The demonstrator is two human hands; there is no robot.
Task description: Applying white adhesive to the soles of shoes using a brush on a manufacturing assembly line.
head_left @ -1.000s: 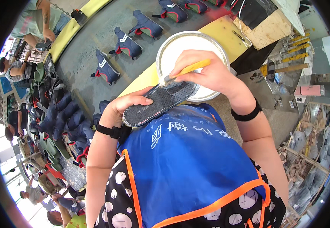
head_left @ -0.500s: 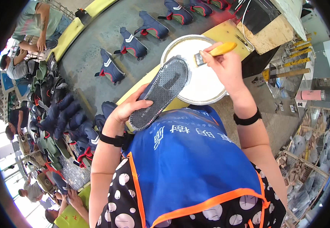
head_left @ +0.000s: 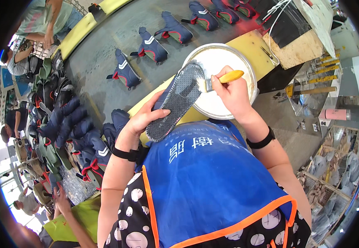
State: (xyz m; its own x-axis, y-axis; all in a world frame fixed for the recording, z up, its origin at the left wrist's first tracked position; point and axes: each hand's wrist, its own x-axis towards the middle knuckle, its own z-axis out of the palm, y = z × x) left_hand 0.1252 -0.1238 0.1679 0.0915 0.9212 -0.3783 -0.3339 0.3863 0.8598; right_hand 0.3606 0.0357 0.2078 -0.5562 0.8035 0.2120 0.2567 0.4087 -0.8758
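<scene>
A dark shoe upper, its stitched black underside turned up toward me, rests in my left hand, thumb across the bottom and fingers hidden behind. My right hand pinches a flat paintbrush by its yellow handle. White-coated bristles meet or almost meet the edge of the underside near its far end; I cannot tell whether they touch. Behind and below both lies a round metal-rimmed tub of white liquid, perhaps glue.
Several navy shoe uppers with red trim stand in a row on the grey conveyor belt. More uppers are heaped at the left, where other people work. A wooden board and pink flask are at right.
My right hand has brought the brush leftward and down from over the tub to the shoe's edge. My left hand keeps its hold on the shoe. The row of uppers appears slightly farther right.
</scene>
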